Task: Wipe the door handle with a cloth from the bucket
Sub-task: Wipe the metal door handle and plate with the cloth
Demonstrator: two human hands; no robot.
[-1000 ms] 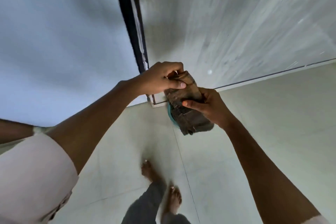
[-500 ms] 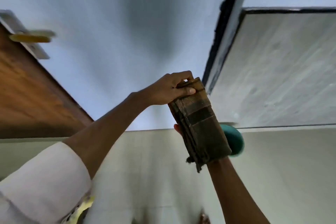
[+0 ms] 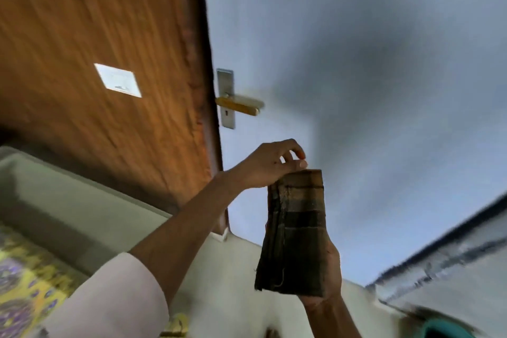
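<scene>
A folded dark brown cloth (image 3: 295,233) stands upright in front of me. My right hand (image 3: 330,269) holds it from behind and below, mostly hidden by the cloth. My left hand (image 3: 270,164) pinches the cloth's top edge with thumb and fingers. The door handle (image 3: 238,105), a yellowish lever on a silver plate (image 3: 226,82), sticks out from the pale blue door, above and to the left of my hands and apart from the cloth. A teal bucket rim (image 3: 450,331) shows at the bottom right corner.
A brown wooden door (image 3: 104,44) with small windows fills the upper left. A patterned yellow fabric (image 3: 24,282) lies at lower left. A dark-framed grey panel (image 3: 452,255) runs along the lower right.
The view has swung left and up, bringing the door handle and wooden door into view. Both hands still hold the cloth, now raised nearer the handle; the bucket has slid to the bottom right.
</scene>
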